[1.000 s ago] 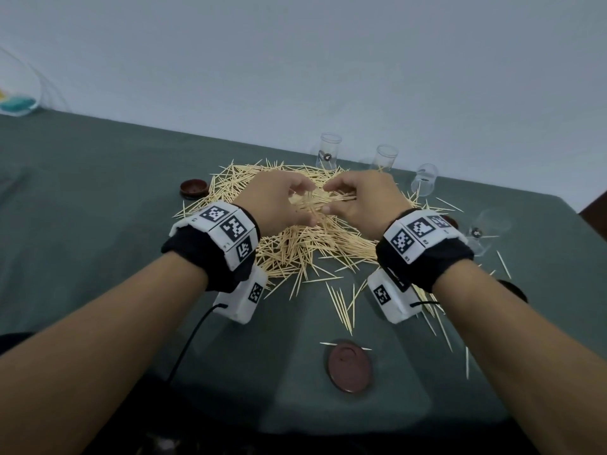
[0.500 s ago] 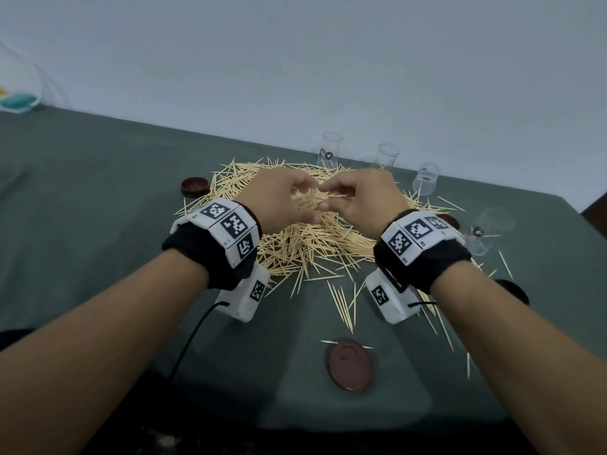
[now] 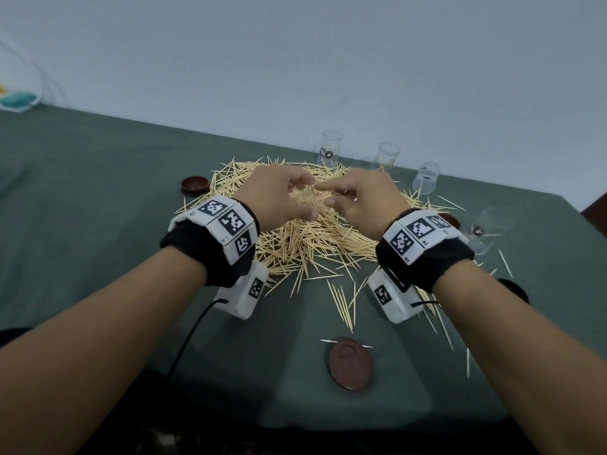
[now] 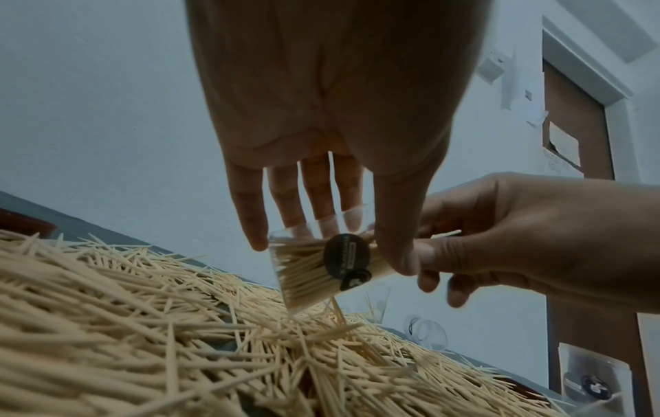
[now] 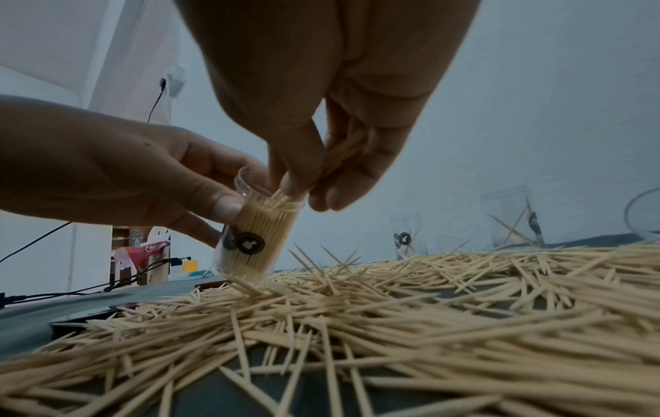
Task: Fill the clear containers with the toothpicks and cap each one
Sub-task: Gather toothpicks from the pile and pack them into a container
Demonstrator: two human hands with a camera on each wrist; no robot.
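A big pile of toothpicks (image 3: 312, 244) lies on the green table (image 3: 98, 198). My left hand (image 3: 303, 197) grips a clear container (image 4: 318, 270) just above the pile. The container is tilted and packed nearly full of toothpicks, with a black sticker on its side (image 5: 255, 242). My right hand (image 3: 328, 194) pinches a small bundle of toothpicks (image 5: 343, 155) with its tips at the container's open mouth. In the head view the hands hide most of the container.
Two empty clear containers (image 3: 331, 149) (image 3: 387, 157) stand behind the pile; a third (image 3: 427, 178) leans and another (image 3: 486, 229) lies on its side at right. Brown caps sit at far left (image 3: 194, 185) and near front (image 3: 350, 362). Loose toothpicks scatter toward the right edge.
Both hands stay over the pile. My right hand has drawn in closer to my left, bringing its pinched toothpicks to the container's mouth.
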